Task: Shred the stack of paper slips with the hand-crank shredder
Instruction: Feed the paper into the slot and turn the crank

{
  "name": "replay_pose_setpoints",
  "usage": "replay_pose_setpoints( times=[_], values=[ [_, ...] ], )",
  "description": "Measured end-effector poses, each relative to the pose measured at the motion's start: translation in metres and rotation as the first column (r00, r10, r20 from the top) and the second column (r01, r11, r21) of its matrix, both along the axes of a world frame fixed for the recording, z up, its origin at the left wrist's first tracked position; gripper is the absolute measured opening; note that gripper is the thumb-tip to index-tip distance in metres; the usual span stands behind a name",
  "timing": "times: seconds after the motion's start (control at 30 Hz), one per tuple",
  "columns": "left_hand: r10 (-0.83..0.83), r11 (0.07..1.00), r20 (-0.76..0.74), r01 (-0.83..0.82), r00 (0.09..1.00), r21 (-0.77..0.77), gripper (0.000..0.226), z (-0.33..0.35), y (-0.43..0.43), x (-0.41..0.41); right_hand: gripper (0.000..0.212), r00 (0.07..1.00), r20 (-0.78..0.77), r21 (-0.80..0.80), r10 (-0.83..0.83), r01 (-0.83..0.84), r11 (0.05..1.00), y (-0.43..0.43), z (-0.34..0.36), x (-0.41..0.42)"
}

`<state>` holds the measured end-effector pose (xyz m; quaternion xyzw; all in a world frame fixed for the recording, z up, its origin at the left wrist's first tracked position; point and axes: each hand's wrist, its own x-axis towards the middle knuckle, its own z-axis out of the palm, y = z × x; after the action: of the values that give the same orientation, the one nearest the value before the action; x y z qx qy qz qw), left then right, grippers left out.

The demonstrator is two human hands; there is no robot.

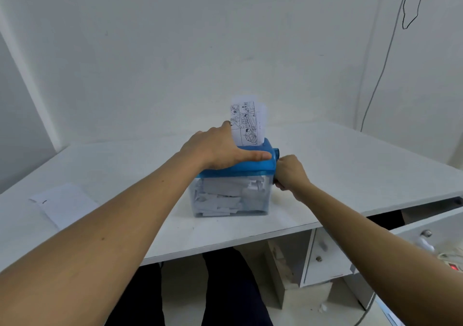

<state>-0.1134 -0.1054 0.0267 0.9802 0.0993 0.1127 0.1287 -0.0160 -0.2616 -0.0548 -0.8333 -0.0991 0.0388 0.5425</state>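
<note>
A white paper slip (pixel 246 123) printed with black comic panels is standing upright in the top slot of the blue-lidded, clear-binned hand-crank shredder (pixel 250 168), which is sitting on the white table (pixel 350 165). The left hand (pixel 218 148) is pressing flat on the shredder's lid, fingers straight. The right hand (pixel 290 173) is curling round the blue crank (pixel 276 154) on the shredder's right side. A white paper sheet (pixel 64 204) is lying left of the shredder.

My bare left arm (pixel 125 225) reaches forward from the lower left, my bare right arm (pixel 363 225) from the lower right. My left hand (pixel 218 148) lies palm down, fingers (pixel 220 129) straight and thumb stretched rightward, pressing on the shredder's lid (pixel 250 169). My right hand (pixel 292 175) is curled round the crank (pixel 276 154).
</note>
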Motion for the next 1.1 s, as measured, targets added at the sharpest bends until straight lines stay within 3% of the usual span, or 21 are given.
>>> replay_pose_setpoints(
  times=[0.23,0.33,0.47,0.63,0.77,0.9,1.1],
  values=[
    [-0.090,0.996,-0.015,0.090,0.996,-0.004,0.095,0.006,-0.004,-0.005,0.048,0.986,0.114,-0.112,0.121,-0.108,0.988,-0.029,0.006,-0.051],
    [-0.092,0.996,-0.030,0.091,0.995,-0.020,0.087,0.007,-0.005,-0.005,0.046,0.967,0.149,0.002,0.207,-0.210,0.978,-0.050,0.027,-0.068],
    [-0.093,0.995,-0.022,0.092,0.995,-0.043,0.094,0.005,-0.002,-0.003,0.042,0.932,0.195,0.195,0.304,-0.341,0.920,-0.056,0.056,-0.063],
    [-0.090,0.996,-0.013,0.090,0.996,-0.029,0.095,0.004,-0.001,-0.002,0.046,0.968,0.206,0.336,0.142,-0.206,0.919,-0.023,0.079,-0.026],
    [-0.104,0.994,-0.017,0.104,0.994,-0.020,0.100,0.004,-0.001,-0.002,0.040,0.980,0.189,0.049,0.063,-0.073,0.996,-0.007,0.098,0.012],
    [-0.111,0.994,-0.006,0.111,0.994,-0.016,0.094,0.004,-0.002,-0.003,0.033,0.983,0.186,0.004,0.003,-0.004,1.000,0.013,0.075,0.039],
    [-0.097,0.995,-0.002,0.097,0.995,-0.008,0.085,0.005,-0.003,-0.005,0.032,1.000,-0.027,-0.067,0.002,-0.004,0.998,0.011,0.020,0.027]
  ],
)
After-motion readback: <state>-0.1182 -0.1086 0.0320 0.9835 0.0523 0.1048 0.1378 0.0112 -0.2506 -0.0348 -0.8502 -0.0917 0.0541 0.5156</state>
